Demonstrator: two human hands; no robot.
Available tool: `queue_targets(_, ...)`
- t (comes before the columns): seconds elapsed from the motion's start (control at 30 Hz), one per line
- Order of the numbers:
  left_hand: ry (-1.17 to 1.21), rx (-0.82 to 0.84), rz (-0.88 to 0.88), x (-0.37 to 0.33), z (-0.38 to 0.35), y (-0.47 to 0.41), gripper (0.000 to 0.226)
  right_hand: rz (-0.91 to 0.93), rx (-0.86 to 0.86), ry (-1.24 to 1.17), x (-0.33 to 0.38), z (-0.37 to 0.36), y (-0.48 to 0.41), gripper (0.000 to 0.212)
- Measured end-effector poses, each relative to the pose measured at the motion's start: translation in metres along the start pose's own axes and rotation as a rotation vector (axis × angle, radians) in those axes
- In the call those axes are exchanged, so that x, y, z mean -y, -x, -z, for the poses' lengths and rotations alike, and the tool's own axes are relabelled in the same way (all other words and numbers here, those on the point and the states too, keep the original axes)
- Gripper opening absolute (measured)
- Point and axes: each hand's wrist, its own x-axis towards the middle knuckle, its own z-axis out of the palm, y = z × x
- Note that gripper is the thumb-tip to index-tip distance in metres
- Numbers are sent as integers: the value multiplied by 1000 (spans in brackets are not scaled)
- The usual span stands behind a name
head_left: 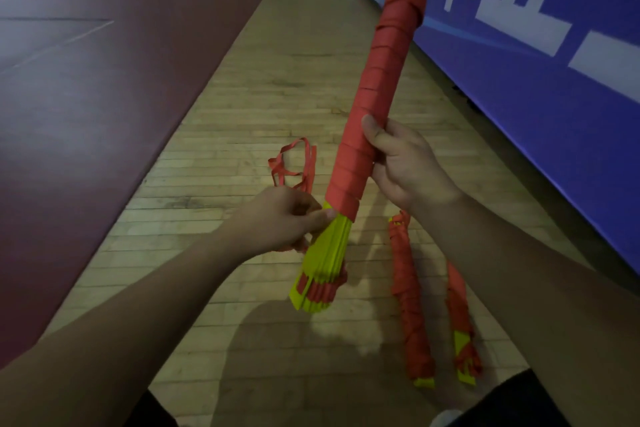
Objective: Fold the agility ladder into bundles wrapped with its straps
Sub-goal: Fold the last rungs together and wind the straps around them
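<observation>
Nearest the camera, on the wooden floor (pixel 277 80) by my right forearm, I see two finished bundles lying side by side: one wrapped bundle (pixel 408 305) with a yellow tip, and a second wrapped bundle (pixel 462 326) just beside it, closer to the blue banner (pixel 554 114). Above them I hold the ladder bundle (pixel 374 90) in the air, tilted, its top leaning up and to the right toward the banner. My left hand (pixel 280 218) is closed, its fingers (pixel 322 217) pinching the red strap right where the wrapping ends and the bare yellow rungs (pixel 325 260) fan out below. A loose strap loop (pixel 294 163) sticks up behind that hand. My right hand (pixel 405 163) is clenched around the wrapped shaft a little higher, thumb pressed on the red turns. The strap spirals tightly up most of the bundle's length. Farther off, the wooden strip runs between the dark red court mat (pixel 104 62) on the left and the banner on the right.
</observation>
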Motion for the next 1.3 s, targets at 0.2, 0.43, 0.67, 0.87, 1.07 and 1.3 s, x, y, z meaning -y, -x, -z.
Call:
queue_targets(0.2,-327,-112,-60,4,-18,-2,54,65,-166,219,-12,-4,-3,22)
queue_targets(0.43,289,108,-112,-4,4,-2,16,51,-34,-182,13,-8,5,11)
queue_targets(0.67,501,280,-165,3,7,5,20,-218,268,-399,8,-13,18,45)
queue_targets(0.87,535,169,-140,-6,-5,4,31,-197,213,-300,7,-12,13,42)
queue_targets(1.07,557,148,-92,3,0,1,59,-153,178,-291,1,-14,11,39)
queue_targets(1.3,-132,143,-10,8,2,-8,61,5,10,-67,3,-4,3,27)
